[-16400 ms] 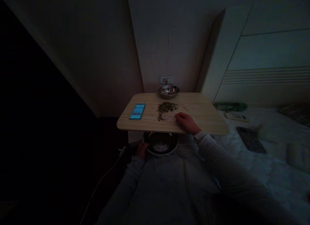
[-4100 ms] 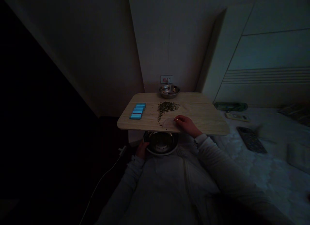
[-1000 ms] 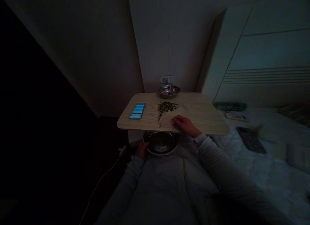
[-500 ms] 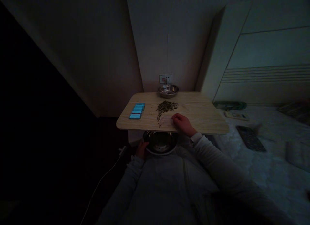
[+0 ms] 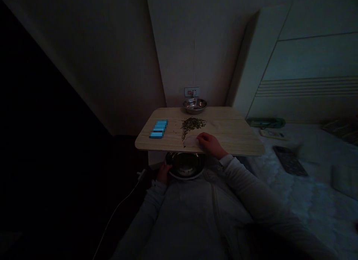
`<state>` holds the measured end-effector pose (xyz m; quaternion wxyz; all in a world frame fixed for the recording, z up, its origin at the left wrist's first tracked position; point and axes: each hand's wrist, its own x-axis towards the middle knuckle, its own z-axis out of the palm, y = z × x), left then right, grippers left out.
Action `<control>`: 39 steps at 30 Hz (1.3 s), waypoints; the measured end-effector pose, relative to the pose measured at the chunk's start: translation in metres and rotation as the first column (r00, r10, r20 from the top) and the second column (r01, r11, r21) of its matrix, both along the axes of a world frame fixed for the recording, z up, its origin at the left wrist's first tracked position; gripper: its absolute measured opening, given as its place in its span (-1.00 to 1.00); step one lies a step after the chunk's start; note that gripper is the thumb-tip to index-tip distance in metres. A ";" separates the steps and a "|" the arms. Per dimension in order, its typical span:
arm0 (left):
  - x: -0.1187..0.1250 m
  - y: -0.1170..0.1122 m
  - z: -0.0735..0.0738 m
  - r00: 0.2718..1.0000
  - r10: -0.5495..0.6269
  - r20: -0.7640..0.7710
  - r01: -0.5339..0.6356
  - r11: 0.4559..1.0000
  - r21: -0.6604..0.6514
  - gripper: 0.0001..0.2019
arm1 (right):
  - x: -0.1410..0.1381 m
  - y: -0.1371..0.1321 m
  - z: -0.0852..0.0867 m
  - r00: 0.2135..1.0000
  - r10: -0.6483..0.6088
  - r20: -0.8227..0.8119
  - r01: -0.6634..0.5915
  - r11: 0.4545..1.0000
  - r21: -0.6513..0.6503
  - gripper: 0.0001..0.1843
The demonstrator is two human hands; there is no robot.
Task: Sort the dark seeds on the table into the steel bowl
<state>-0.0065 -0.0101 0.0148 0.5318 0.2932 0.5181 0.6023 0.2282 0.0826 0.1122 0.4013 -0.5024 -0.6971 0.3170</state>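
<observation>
On the light wooden tabletop lies a scatter of small dark green grains (image 5: 192, 123), with a thin trail reaching down to the near edge. My right hand (image 5: 208, 141) is closed, its fingers pinching a thin, translucent, pale curved piece (image 5: 190, 140) flat against the wood beside that trail. In my lap, just below the table edge, sits a large steel basin (image 5: 186, 166) with a few specks inside. My left hand (image 5: 164, 173) grips the basin's left rim, fingers partly hidden.
A small steel bowl (image 5: 195, 106) stands at the back of the table (image 5: 237, 135), below a wall socket (image 5: 191, 91). A phone with a lit screen (image 5: 159, 128) lies at the left. On the bed (image 5: 296, 193) to the right are a dark flat object (image 5: 290, 160) and a green bottle (image 5: 267, 122).
My right hand and the translucent piece have shifted very slightly to the left. My left hand stays on the basin, and the grains look nearly the same.
</observation>
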 end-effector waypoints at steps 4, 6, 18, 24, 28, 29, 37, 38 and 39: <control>0.002 -0.002 0.002 1.000 0.013 -0.008 -0.013 1.000 -0.027 -0.86 | 0.001 0.000 0.000 1.000 0.016 -0.022 -0.016 1.000 0.003 -0.80; 0.002 -0.003 0.007 1.000 0.002 -0.012 -0.002 1.000 -0.030 -0.89 | 0.002 0.001 -0.001 1.000 0.018 -0.026 -0.017 1.000 0.010 -0.81; 0.008 -0.001 0.006 0.998 0.026 0.055 -0.023 0.999 -0.046 -0.82 | 0.001 -0.002 0.002 0.999 0.040 -0.003 -0.040 0.999 -0.015 -0.79; 0.001 -0.003 0.008 0.999 0.028 -0.025 -0.030 0.998 -0.061 -0.91 | 0.002 -0.002 -0.001 0.997 0.077 -0.010 -0.077 0.997 0.014 -0.79; -0.005 -0.004 0.010 0.996 -0.056 -0.067 0.054 0.998 -0.030 -0.88 | 0.002 -0.002 0.000 0.997 0.071 -0.013 -0.071 0.997 -0.010 -0.80; -0.006 -0.004 0.011 0.997 -0.049 -0.066 0.047 0.999 -0.025 -0.89 | 0.001 -0.002 0.001 0.998 0.063 -0.015 -0.063 0.998 -0.009 -0.80; -0.006 -0.003 0.008 0.996 -0.071 -0.050 0.071 0.997 -0.006 -0.87 | 0.000 -0.002 0.000 0.998 0.060 0.021 -0.060 0.998 0.001 -0.81; -0.004 -0.003 0.006 0.997 -0.055 -0.044 0.055 0.998 -0.010 -0.87 | 0.001 -0.002 -0.001 0.997 0.071 0.023 -0.071 0.997 0.002 -0.81; -0.003 -0.002 0.005 0.999 -0.033 -0.035 0.033 0.999 -0.013 -0.87 | 0.001 -0.002 -0.001 0.996 0.085 0.023 -0.085 0.996 0.001 -0.82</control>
